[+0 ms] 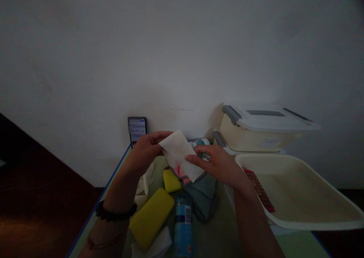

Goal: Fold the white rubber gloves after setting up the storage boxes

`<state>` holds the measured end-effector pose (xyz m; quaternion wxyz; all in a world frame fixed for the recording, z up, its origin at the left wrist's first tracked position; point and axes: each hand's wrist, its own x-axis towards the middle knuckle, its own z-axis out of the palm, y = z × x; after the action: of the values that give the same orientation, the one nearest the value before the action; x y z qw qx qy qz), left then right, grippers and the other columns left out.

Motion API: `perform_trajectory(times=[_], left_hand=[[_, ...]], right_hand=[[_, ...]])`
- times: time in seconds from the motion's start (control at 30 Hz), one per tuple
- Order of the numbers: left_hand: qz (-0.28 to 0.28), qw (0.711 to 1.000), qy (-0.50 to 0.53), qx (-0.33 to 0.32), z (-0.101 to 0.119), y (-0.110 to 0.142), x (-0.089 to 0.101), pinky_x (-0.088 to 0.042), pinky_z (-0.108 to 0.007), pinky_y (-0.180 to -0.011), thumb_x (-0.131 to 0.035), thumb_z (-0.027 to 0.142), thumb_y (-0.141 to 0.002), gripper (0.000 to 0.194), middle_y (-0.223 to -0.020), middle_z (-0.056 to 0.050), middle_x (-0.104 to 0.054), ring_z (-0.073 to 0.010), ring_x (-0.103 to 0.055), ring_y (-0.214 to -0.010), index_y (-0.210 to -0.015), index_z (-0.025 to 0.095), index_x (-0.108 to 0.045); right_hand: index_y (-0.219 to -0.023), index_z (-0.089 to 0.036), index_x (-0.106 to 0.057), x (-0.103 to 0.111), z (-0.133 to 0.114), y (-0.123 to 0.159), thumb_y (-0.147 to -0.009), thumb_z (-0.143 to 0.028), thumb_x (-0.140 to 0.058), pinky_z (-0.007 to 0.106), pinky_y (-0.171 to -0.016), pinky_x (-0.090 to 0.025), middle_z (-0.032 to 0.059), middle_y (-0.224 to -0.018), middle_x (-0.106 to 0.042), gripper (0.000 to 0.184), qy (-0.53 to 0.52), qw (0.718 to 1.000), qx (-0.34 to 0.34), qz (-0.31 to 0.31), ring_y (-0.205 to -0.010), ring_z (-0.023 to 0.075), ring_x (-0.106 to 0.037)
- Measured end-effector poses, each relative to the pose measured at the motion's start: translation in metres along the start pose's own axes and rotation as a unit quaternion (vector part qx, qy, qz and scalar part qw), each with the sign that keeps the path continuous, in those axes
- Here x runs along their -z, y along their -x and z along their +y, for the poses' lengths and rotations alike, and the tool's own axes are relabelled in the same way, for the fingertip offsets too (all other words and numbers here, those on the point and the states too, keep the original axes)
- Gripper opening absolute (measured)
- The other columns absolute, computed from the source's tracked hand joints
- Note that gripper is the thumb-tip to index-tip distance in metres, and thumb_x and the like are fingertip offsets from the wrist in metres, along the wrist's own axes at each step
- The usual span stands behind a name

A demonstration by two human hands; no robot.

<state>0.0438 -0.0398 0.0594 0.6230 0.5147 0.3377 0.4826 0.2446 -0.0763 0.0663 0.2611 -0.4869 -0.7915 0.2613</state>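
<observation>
A folded white sheet (180, 151), paper or a thin wipe, is stretched between my two hands above the table. Its left corner is pinched by my left hand (143, 151), which wears dark beads at the wrist. The right edge is gripped between thumb and fingers of my right hand (213, 161). Below the sheet lie a grey-green and pink cloth (200, 195) and a small yellow sponge (171, 181). Nearer to me are a larger yellow sponge (152, 218) and a blue bottle (183, 225) lying on its side. A white label on a container (201, 141) shows partly behind the sheet.
A phone (138, 129) leans against the wall at the back left. On the right stand stacked lidded storage boxes (256, 134) and a cream basin (315, 225) with a red patterned item (258, 189) at its side. White cloth or paper (159, 244) lies at the front.
</observation>
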Motion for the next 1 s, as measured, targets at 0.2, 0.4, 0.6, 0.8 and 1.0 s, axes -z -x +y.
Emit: perform_trajectory(times=[0.2, 0.4, 0.6, 0.8, 1.0], left_hand=[[0.001, 0.999, -0.044, -0.001, -0.001, 0.0, 0.001, -0.046, -0.019, -0.049, -0.071, 0.01, -0.064, 0.011, -0.061, -0.003, -0.072, -0.0123, -0.06, -0.051, -0.071, 0.016, -0.078], [-0.02, 0.996, -0.085, -0.022, -0.003, 0.002, -0.004, -0.044, -0.019, -0.052, -0.069, 0.007, -0.062, 0.017, -0.065, -0.001, -0.073, -0.0119, -0.059, -0.055, -0.07, 0.019, -0.079], [-0.028, 0.996, -0.081, -0.02, -0.001, 0.005, -0.011, -0.042, -0.017, -0.049, -0.071, 0.005, -0.057, 0.018, -0.064, 0.002, -0.07, -0.0099, -0.058, -0.053, -0.068, 0.019, -0.076], [-0.064, 0.996, -0.064, -0.018, -0.003, 0.006, -0.015, -0.044, -0.017, -0.054, -0.076, 0.01, -0.061, 0.011, -0.065, 0.001, -0.069, -0.0104, -0.06, -0.057, -0.069, 0.018, -0.074], [-0.095, 0.993, -0.07, -0.027, 0.0, 0.008, -0.017, -0.044, -0.018, -0.051, -0.076, 0.02, -0.066, 0.007, -0.063, -0.001, -0.068, -0.0104, -0.058, -0.054, -0.072, 0.016, -0.074]], right_hand=[[-0.076, -0.017, -0.066, 0.0, -0.007, 0.004, -0.088, -0.039, -0.057, 0.027, -0.058, -0.035, 0.001, -0.07, -0.064, 0.026, 0.048, 0.999, -0.016, -0.015, -0.064, 0.0137, -0.054], [-0.107, -0.02, -0.061, 0.004, -0.006, 0.009, -0.084, -0.042, -0.062, 0.033, -0.083, -0.047, 0.0055, -0.104, -0.068, 0.032, -0.069, 0.997, -0.008, 0.036, -0.095, 0.0188, -0.062], [-0.11, -0.022, -0.062, 0.002, -0.006, 0.008, -0.084, -0.037, -0.064, 0.031, -0.085, -0.047, 0.0041, -0.103, -0.069, 0.03, -0.111, 0.988, 0.023, 0.104, -0.095, 0.0168, -0.063], [-0.097, -0.022, -0.067, 0.002, -0.012, 0.007, -0.084, -0.031, -0.064, 0.026, -0.073, -0.048, -0.0001, -0.084, -0.07, 0.016, -0.115, 0.986, 0.031, 0.116, -0.077, 0.0138, -0.063], [-0.087, -0.02, -0.067, 0.002, -0.009, 0.007, -0.083, -0.035, -0.065, 0.025, -0.062, -0.043, -0.0022, -0.067, -0.061, 0.016, -0.115, 0.98, 0.02, 0.16, -0.065, 0.0124, -0.056]])
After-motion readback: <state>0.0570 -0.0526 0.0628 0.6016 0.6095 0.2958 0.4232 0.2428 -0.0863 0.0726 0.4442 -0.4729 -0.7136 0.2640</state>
